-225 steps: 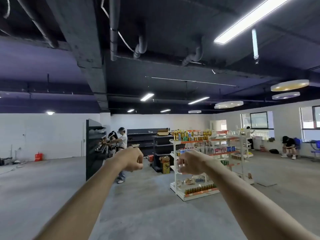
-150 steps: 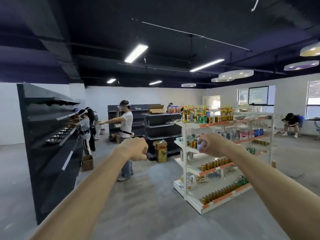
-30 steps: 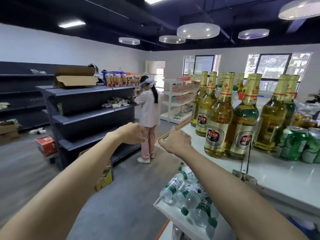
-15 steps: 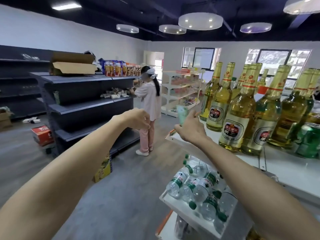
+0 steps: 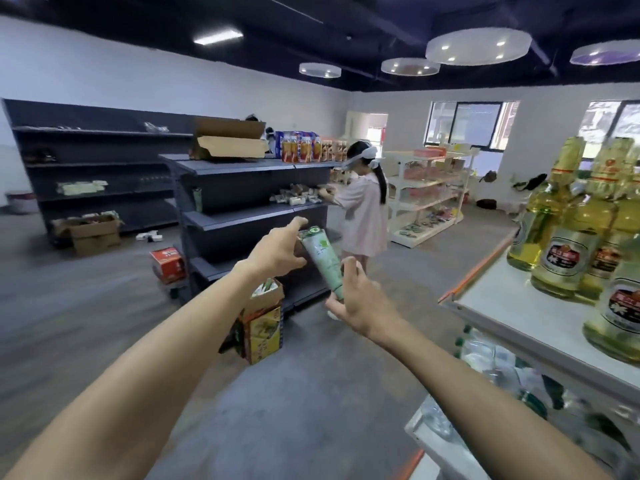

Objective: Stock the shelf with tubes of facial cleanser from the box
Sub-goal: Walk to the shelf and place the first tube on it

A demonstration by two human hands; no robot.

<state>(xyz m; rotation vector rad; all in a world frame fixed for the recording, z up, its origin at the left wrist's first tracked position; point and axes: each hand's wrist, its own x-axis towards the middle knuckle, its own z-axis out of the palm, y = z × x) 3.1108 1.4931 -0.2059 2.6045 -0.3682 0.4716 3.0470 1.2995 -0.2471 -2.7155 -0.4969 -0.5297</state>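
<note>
A pale green tube of facial cleanser [image 5: 322, 260] is held tilted in mid air in front of me. My right hand [image 5: 358, 298] grips its lower cap end. My left hand [image 5: 279, 252] has its fingers spread around the tube's upper end, touching it. Below my left forearm an open cardboard box [image 5: 262, 323] stands on the floor with more tubes sticking out of it. Behind the hands is a dark grey shelf unit [image 5: 242, 216] with one tube [image 5: 197, 199] standing on its second level.
A person in a pink top [image 5: 362, 216] stands at the dark shelf's right end. At my right a white shelf [image 5: 540, 313] carries yellow oil bottles [image 5: 568, 237], with water bottles below. More boxes [image 5: 90, 232] and a red carton [image 5: 168, 265] lie on the grey floor.
I have turned left, away from the white shelf toward the dark shelf. My left hand has opened and come up to the tube that my right hand carries.
</note>
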